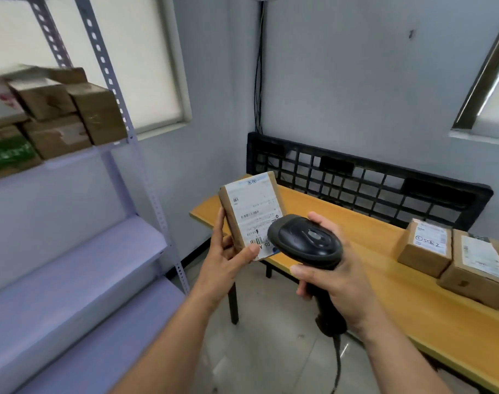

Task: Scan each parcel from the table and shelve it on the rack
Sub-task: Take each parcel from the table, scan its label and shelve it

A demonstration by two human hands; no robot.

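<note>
The left hand (pixel 228 257) holds a small brown cardboard parcel with a white shipping label (pixel 251 214). The thumb presses on the lower edge of the label and the fingers curl round the left side and the back. The parcel stands upright in the air, label toward the camera, in front of the left end of the orange-topped table (pixel 370 237) and clear of its surface.

The right hand (pixel 336 277) grips the handle of a black handheld barcode scanner (pixel 308 243), with the fingers wrapped round the grip. The scanner head points at the label and covers the parcel's lower right corner in this view. Whether head and parcel touch cannot be told. A dark cable (pixel 338 362) hangs from the base of the handle.

Two further brown labelled boxes sit on the table toward its right end: a smaller box with handwritten marks (pixel 426 247) and a larger box (pixel 475 274) just beside it.

A black plastic grid panel (pixel 370 177) stands on edge between the table and the wall.

The pale grey perforated-steel rack (pixel 109 81) stands at left. Its upper shelf carries several stacked brown cardboard boxes (pixel 97 112); the view there is blurred.
</note>
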